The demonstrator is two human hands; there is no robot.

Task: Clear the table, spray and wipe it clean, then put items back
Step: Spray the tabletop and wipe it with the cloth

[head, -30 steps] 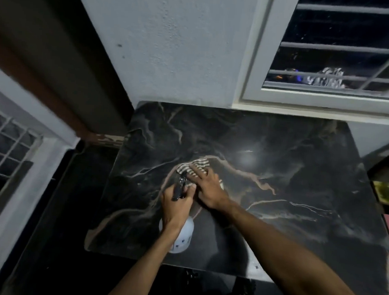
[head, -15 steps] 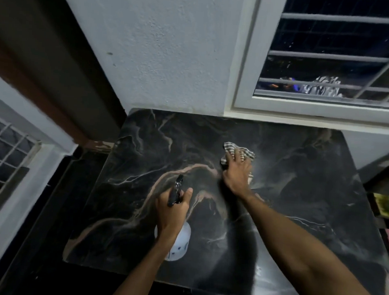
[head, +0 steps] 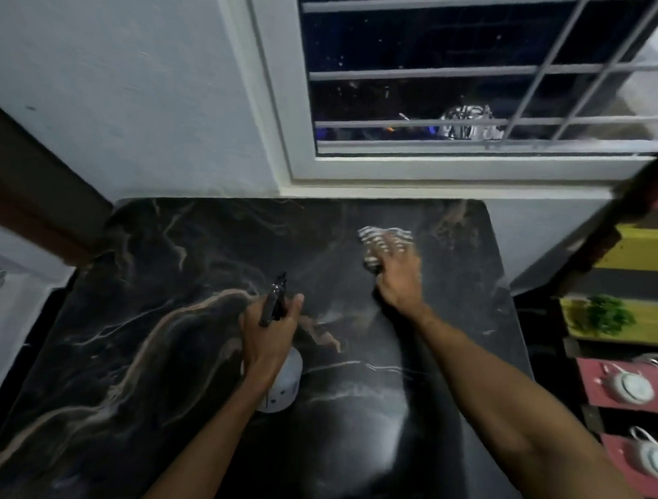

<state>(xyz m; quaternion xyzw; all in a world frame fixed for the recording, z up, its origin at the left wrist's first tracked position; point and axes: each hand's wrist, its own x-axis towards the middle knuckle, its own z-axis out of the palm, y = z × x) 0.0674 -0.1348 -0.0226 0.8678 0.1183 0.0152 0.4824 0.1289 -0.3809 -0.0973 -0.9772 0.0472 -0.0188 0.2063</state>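
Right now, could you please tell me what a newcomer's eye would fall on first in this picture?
The dark marbled table with its pale veins fills the middle of the view. Toward its far right, the right hand presses a striped cloth against the top, blurred by motion. Nearer the middle, the left hand grips a white spray bottle with a black trigger head.
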